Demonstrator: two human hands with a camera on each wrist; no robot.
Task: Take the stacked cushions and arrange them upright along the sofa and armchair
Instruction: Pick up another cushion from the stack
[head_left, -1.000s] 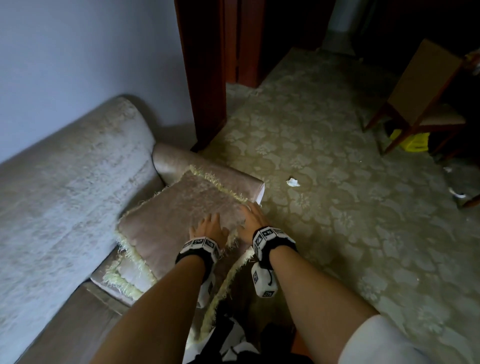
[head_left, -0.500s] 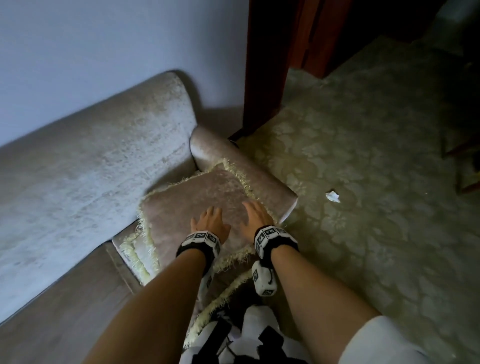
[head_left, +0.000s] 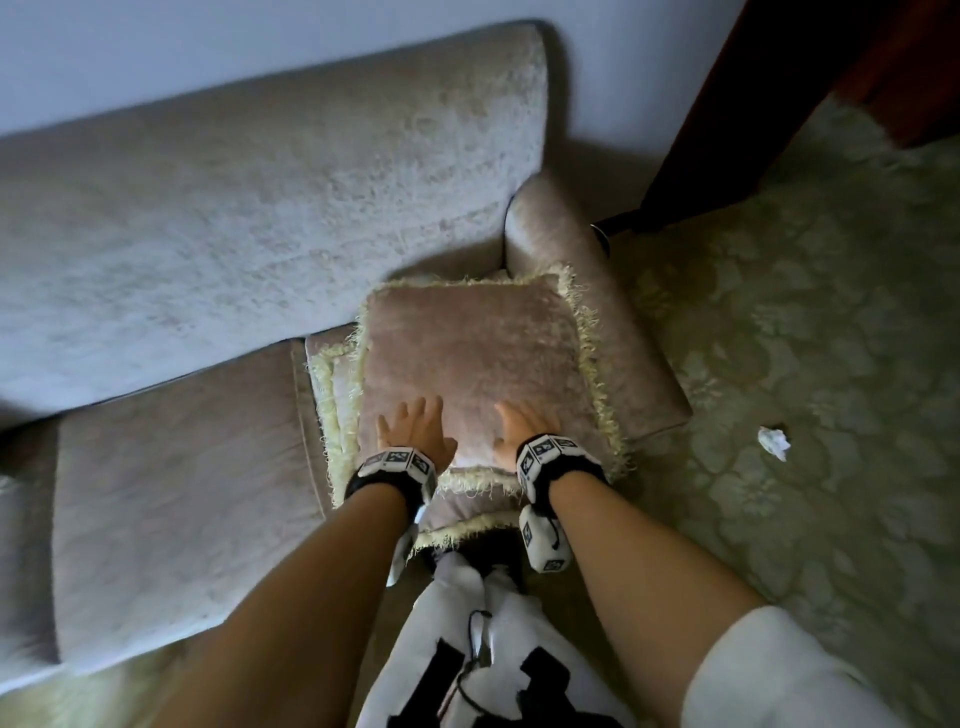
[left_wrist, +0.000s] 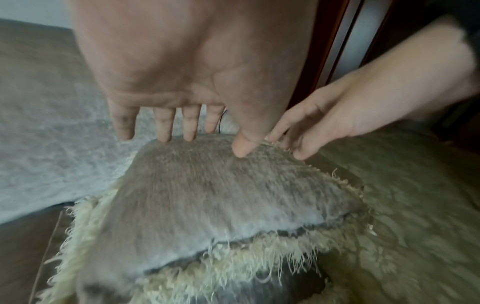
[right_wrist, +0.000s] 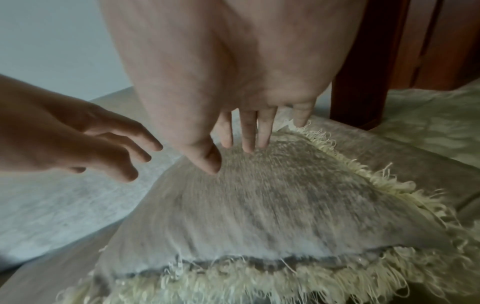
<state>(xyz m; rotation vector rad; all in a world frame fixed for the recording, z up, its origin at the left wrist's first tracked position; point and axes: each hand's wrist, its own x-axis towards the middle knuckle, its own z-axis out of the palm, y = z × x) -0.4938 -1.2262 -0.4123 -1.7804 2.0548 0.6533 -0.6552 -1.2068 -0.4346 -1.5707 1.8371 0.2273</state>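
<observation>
A stack of pinkish-beige cushions with cream fringe lies flat on the sofa seat (head_left: 182, 493), hard against the right armrest (head_left: 587, 312). The top cushion (head_left: 467, 343) (left_wrist: 207, 185) (right_wrist: 259, 195) covers the ones below, of which only fringed edges (head_left: 330, 384) show. Over its near half, my left hand (head_left: 413, 431) (left_wrist: 182, 127) and right hand (head_left: 524, 423) (right_wrist: 246, 133) are side by side. Both have straight, spread fingers, with the fingertips at the fabric. Neither hand grips anything.
The pale sofa backrest (head_left: 260, 208) runs along the wall behind the stack. A dark wooden door frame (head_left: 727, 104) stands to the right of the armrest. Patterned green carpet (head_left: 805, 338) covers the floor, with a crumpled white scrap (head_left: 774, 441) on it.
My view has swung left and down onto the sofa. Both hands have shifted from the cushion's near right corner to its near half and spread a little apart.
</observation>
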